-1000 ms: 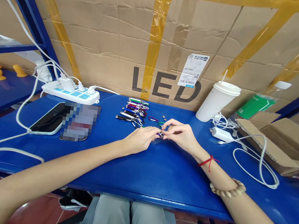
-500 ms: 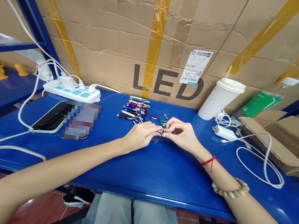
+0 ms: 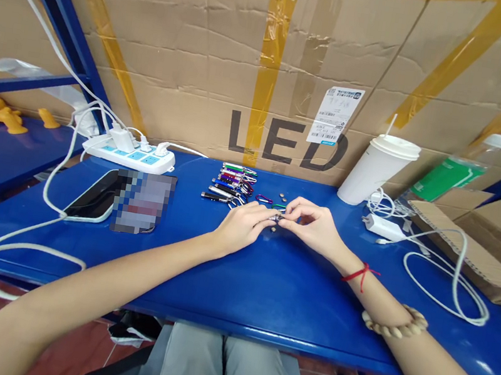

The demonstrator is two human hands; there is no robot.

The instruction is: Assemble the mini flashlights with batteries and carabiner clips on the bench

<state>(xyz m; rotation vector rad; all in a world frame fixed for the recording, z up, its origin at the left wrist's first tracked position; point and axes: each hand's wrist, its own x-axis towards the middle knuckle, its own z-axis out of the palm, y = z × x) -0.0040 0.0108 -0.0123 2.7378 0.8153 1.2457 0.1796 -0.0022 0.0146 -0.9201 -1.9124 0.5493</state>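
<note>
My left hand (image 3: 243, 227) is closed around a mini flashlight (image 3: 275, 217); just its silvery end shows past the fingertips. At that end, my right hand (image 3: 317, 228) pinches with thumb and fingers; whether a small part sits between them is hidden. Below the fingertips a small round piece (image 3: 273, 229), like a button cell, lies on the blue table (image 3: 234, 292). Beyond the hands are a purple carabiner (image 3: 264, 199), a green carabiner (image 3: 278, 206) and two small round pieces (image 3: 282, 197). Several mini flashlights (image 3: 226, 189) with carabiners lie in a row behind my left hand.
Left stand a white power strip (image 3: 129, 159) with plugs and two phones (image 3: 91, 197), one blurred out. To the right are a white cup (image 3: 376, 172), a green-labelled bottle (image 3: 449, 178), a charger with cable (image 3: 384, 228) and an open carton (image 3: 469, 247). A large cardboard box (image 3: 203, 66) backs the table.
The view has shifted slightly, moving everything a little to the right. Both hands stay together on the mini flashlight, and the small round piece below the fingertips now shows apart from them.
</note>
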